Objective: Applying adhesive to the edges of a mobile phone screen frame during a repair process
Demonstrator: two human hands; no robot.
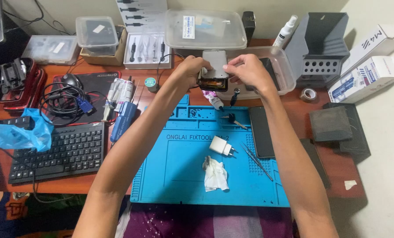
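Hands meet high up over the far edge of the blue mat [179,172]. Both of them hold one phone [214,66] up in the air, above a clear plastic tub [285,75]. The left hand [190,69] grips the phone's left side, with its fingers closed around the edge. The right hand [249,70] pinches the phone's right side, fingers tight on it. The phone is tilted, with its grey back facing up and a dark edge along the bottom.

Down on the mat lie a white charger plug [221,146], a crumpled white cloth [215,175] and thin metal tweezers [256,161]. A second dark phone [261,131] lies flat on the right part of the mat. A small tube [213,100] sits just under the hands.

To the left of the mat sits a black keyboard [58,152], with a blue plastic bag [23,132] beside it. A black mouse [70,80] rests on its pad behind tangled cables. A white spray bottle [286,31] stands at the back, near a grey rack [322,48].
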